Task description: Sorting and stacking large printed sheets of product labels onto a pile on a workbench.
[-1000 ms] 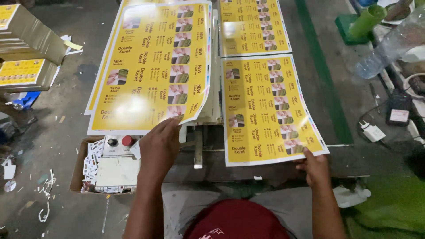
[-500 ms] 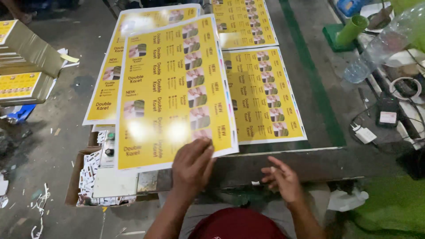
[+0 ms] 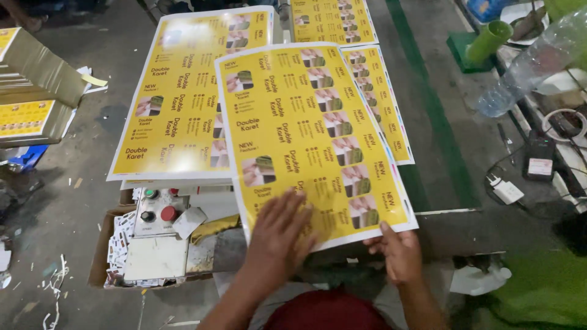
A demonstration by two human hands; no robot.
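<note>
Flat-palmed, the left hand (image 3: 278, 235) presses on the yellow printed sheet (image 3: 312, 131), fingers spread; the right hand (image 3: 397, 250) pinches its near edge. That sheet has slid rightward off the left stack (image 3: 177, 104) (control box (image 3: 160, 211) now uncovered), landing atop the right-hand pile (image 3: 385, 98).

Near sheet (image 3: 312, 134) is lying on the counter (image 3: 452, 220), overlapping the right sheet (image 3: 382, 104) beneath it; the left sheet (image 3: 183, 104) is lying beside it. The left hand (image 3: 278, 235) is resting on its near edge, the right hand (image 3: 397, 253) gripping its near right corner. A control box (image 3: 158, 208) is sitting below the left sheet; a bottle (image 3: 532, 61) is lying far right.
</note>
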